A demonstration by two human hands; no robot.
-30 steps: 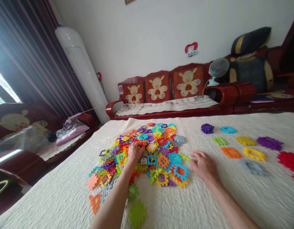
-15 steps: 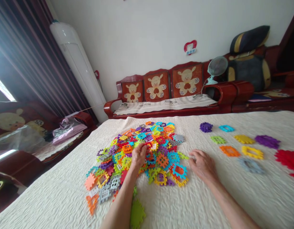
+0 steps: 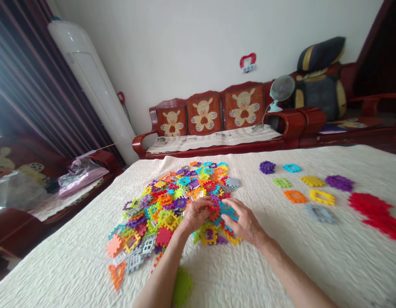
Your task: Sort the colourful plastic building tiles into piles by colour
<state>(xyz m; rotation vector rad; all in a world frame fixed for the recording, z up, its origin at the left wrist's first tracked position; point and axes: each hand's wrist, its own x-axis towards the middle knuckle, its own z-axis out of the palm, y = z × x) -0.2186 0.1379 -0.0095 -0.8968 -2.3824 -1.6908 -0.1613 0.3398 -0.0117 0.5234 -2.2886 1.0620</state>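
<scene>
A heap of small coloured plastic interlocking tiles [image 3: 172, 201] lies on a cream quilted surface [image 3: 281, 256]. Both of my hands meet at the heap's right side. My left hand [image 3: 194, 216] has its fingers curled and pinching at tiles near an orange one. My right hand [image 3: 244, 222] rests beside it, fingers bent onto a blue tile [image 3: 226, 209]. What each hand actually grips is hidden among the pieces. A green tile [image 3: 182, 285] lies alone near my left forearm.
Sorted tiles lie apart on the right: purple [image 3: 267, 167], blue [image 3: 291, 168], green [image 3: 281, 182], orange [image 3: 295, 196], yellow [image 3: 321, 196], red [image 3: 371, 205]. A red wooden sofa [image 3: 217, 128] stands behind, with a small fan [image 3: 281, 90]. A white floor air conditioner [image 3: 88, 85] stands at the left.
My right hand has moved left from the bare quilt onto the heap's edge. My left hand has shifted right to meet it. The view has swung a little to the right.
</scene>
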